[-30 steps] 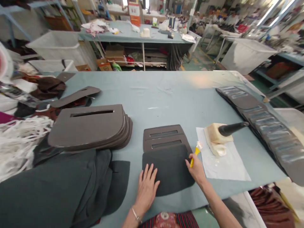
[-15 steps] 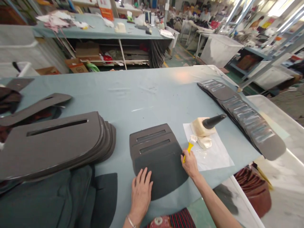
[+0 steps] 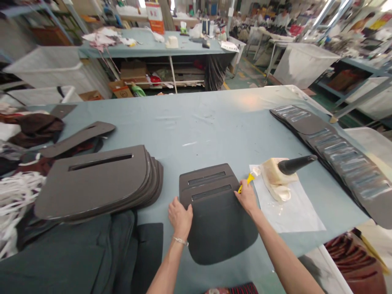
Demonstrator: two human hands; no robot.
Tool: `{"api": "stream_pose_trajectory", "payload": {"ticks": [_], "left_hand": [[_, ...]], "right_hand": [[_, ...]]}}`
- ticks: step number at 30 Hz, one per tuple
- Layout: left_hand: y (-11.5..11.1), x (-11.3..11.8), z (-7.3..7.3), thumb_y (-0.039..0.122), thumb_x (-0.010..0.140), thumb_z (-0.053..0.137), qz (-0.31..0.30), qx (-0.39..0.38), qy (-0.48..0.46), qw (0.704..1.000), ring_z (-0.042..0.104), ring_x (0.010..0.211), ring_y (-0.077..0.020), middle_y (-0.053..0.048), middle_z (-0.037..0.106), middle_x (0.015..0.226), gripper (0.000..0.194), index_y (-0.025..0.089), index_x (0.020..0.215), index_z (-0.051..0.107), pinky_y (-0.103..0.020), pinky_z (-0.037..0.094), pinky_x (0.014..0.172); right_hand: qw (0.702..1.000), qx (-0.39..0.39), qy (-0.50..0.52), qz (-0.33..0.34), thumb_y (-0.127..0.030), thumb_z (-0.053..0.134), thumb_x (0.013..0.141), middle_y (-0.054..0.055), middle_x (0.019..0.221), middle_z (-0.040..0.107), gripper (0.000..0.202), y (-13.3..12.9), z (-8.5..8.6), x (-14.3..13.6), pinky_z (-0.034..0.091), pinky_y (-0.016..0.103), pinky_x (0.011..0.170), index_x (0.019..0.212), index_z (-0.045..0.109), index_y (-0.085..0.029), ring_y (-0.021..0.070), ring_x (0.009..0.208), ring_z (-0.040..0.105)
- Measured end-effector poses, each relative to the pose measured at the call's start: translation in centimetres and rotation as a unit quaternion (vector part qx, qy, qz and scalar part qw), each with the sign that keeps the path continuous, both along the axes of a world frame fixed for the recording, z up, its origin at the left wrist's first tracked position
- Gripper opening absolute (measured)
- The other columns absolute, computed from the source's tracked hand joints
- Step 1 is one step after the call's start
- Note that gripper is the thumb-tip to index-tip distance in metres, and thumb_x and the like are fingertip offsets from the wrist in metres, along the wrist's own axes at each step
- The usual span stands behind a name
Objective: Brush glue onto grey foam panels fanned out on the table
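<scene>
The grey-covered bench (image 3: 214, 118) carries everything here, and the biggest pile on it is the stack of slotted dark panels (image 3: 98, 179) at the left, untouched by either hand and, by my reading, waiting their turn. Along the right edge runs a fanned row of slotted panels (image 3: 330, 151) whose slot borders shine as though coated with glue, so that lot looks finished. Left of centre lie dark felt linings (image 3: 76, 253), one (image 3: 150, 249) poking out flat. In the middle, just before the person, sits the piece in hand: a dark felt lining (image 3: 220, 228) laid over the near end of two overlapping slotted panels (image 3: 208, 179), its top edge just under the nearer slot; placing appears done, pressing down not yet. The white paper sheet (image 3: 290, 204) holds a pale glue tub with a black nozzle (image 3: 281, 171). The left hand (image 3: 180, 214) curls loosely over the lining's left edge, fingers bent. The right hand (image 3: 246, 198) presses the right corner while gripping a yellow-handled glue brush (image 3: 248, 180).
</scene>
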State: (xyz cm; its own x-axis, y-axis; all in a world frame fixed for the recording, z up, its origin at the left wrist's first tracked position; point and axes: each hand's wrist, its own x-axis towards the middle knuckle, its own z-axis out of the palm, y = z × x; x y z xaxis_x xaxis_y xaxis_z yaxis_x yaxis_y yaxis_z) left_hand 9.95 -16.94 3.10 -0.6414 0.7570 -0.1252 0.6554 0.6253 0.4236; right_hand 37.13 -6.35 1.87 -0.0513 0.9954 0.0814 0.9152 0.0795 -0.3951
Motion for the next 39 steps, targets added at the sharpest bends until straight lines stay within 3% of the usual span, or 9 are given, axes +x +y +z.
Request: {"api": "stream_pose_trajectory", "payload": {"ticks": [7, 11, 16, 23, 27, 30, 35, 37, 39], "left_hand": [[2.0, -1.1, 0.1, 0.033, 0.062, 0.071, 0.032, -0.066, -0.037, 0.997, 0.055, 0.105, -0.0331, -0.018, 0.055, 0.109, 0.055, 0.015, 0.109, 0.048, -0.042, 0.045, 0.080], [1.9, -0.9, 0.4, 0.028, 0.068, 0.065, 0.005, -0.057, -0.055, 0.997, 0.060, 0.098, -0.0314, -0.017, 0.059, 0.102, 0.049, 0.015, 0.109, 0.043, -0.039, 0.046, 0.075], [2.5, -0.9, -0.5, 0.022, 0.078, 0.054, -0.026, 0.001, -0.124, 0.992, 0.066, 0.079, -0.0250, -0.013, 0.064, 0.092, 0.053, 0.014, 0.123, 0.027, -0.033, 0.047, 0.064], [10.0, -4.3, 0.0, 0.017, 0.076, 0.057, -0.016, 0.110, -0.121, 0.986, 0.065, 0.086, -0.0234, -0.013, 0.063, 0.098, 0.062, 0.016, 0.128, 0.023, -0.033, 0.048, 0.071], [14.2, -5.7, 0.2, 0.015, 0.074, 0.059, -0.019, 0.147, -0.118, 0.982, 0.064, 0.088, -0.0214, -0.012, 0.062, 0.099, 0.061, 0.016, 0.125, 0.026, -0.033, 0.048, 0.075], [15.8, -6.0, 0.0, 0.015, 0.074, 0.060, -0.025, 0.157, -0.113, 0.981, 0.063, 0.089, -0.0195, -0.011, 0.061, 0.100, 0.060, 0.015, 0.125, 0.027, -0.032, 0.048, 0.077], [15.5, -6.0, 0.2, 0.021, 0.077, 0.057, -0.023, 0.169, -0.075, 0.983, 0.053, 0.110, -0.0247, -0.018, 0.054, 0.114, 0.054, 0.010, 0.124, 0.034, -0.040, 0.042, 0.092], [14.3, -6.3, 0.5, 0.026, 0.080, 0.054, -0.017, 0.176, -0.054, 0.983, 0.050, 0.114, -0.0267, -0.018, 0.053, 0.116, 0.047, 0.009, 0.121, 0.041, -0.044, 0.038, 0.096], [12.6, -6.8, 0.9, 0.031, 0.082, 0.049, -0.036, 0.171, -0.061, 0.983, 0.056, 0.103, -0.0245, -0.014, 0.059, 0.106, 0.034, 0.012, 0.111, 0.052, -0.041, 0.041, 0.092]], "right_hand": [[0.996, -0.072, 0.031, -0.032, -0.014, 0.061, 0.065, -0.003, 0.076, 0.047, 0.034, 1.4, 0.6, -0.1, 0.033, 0.022, 0.059, 0.093, 0.042, -0.020, 0.0128, 0.066, 0.048], [0.992, -0.110, 0.033, -0.045, -0.016, 0.057, 0.068, -0.006, 0.064, 0.044, 0.029, 1.1, 0.5, -0.3, 0.028, 0.022, 0.054, 0.092, 0.041, -0.021, 0.0124, 0.056, 0.046], [0.998, -0.038, 0.044, -0.035, -0.015, 0.054, 0.069, -0.003, 0.074, 0.048, 0.027, 1.9, -0.3, -1.2, 0.032, 0.024, 0.057, 0.091, 0.039, -0.022, 0.0143, 0.062, 0.049], [0.992, 0.092, 0.086, 0.027, -0.015, 0.051, 0.071, 0.004, 0.092, 0.049, 0.027, 9.6, -0.4, -5.5, 0.043, 0.030, 0.068, 0.096, 0.042, -0.021, 0.0188, 0.079, 0.052], [0.991, 0.108, 0.081, 0.022, -0.013, 0.053, 0.071, 0.006, 0.097, 0.047, 0.029, 14.0, 0.0, -7.3, 0.043, 0.030, 0.067, 0.098, 0.044, -0.020, 0.0181, 0.079, 0.051], [0.992, 0.102, 0.066, 0.019, -0.013, 0.056, 0.072, 0.007, 0.101, 0.047, 0.031, 15.7, 0.2, -7.5, 0.043, 0.029, 0.067, 0.101, 0.046, -0.018, 0.0172, 0.079, 0.051], [0.994, 0.110, 0.000, 0.021, -0.020, 0.060, 0.078, 0.009, 0.099, 0.052, 0.032, 15.2, 1.0, -6.3, 0.042, 0.030, 0.073, 0.108, 0.051, -0.018, 0.0203, 0.085, 0.052], [0.992, 0.121, -0.017, 0.024, -0.026, 0.054, 0.085, 0.008, 0.093, 0.054, 0.023, 13.6, 2.0, -5.2, 0.041, 0.031, 0.073, 0.107, 0.055, -0.019, 0.0212, 0.085, 0.053], [0.991, 0.132, -0.005, 0.028, -0.032, 0.047, 0.091, 0.008, 0.089, 0.055, 0.025, 11.1, 3.3, -3.6, 0.041, 0.031, 0.074, 0.110, 0.058, -0.020, 0.0210, 0.083, 0.053]]}}
